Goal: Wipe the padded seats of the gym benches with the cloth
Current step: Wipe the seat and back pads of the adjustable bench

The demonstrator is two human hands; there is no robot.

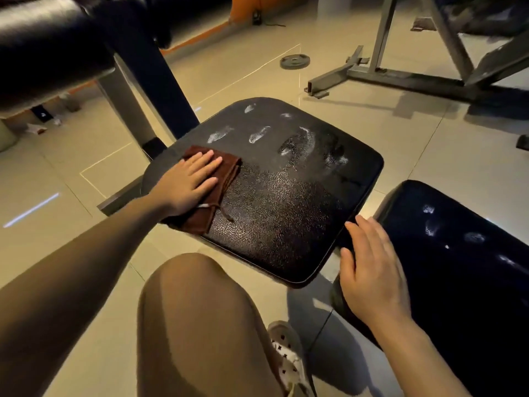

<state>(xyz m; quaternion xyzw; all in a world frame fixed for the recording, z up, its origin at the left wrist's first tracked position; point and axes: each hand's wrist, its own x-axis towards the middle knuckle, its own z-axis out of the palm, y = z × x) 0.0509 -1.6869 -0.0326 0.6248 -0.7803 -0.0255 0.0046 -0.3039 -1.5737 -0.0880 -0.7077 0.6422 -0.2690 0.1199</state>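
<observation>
A square black padded seat (286, 213) fills the middle of the view, with white dusty smudges across its far half. A folded brown cloth (220, 181) lies on the seat's left side. My left hand (187, 181) presses flat on the cloth, fingers spread. My right hand (372, 270) rests with loose fingers on the end of a second black pad (458, 267) at the right, beside the seat's near right corner. That pad also carries white smudges.
A black padded roller on a metal post (51, 44) stands at the upper left. A grey metal bench frame (380, 73) and a weight plate (294, 62) sit on the tiled floor beyond. My knee (200, 310) and shoe (286, 359) are below the seat.
</observation>
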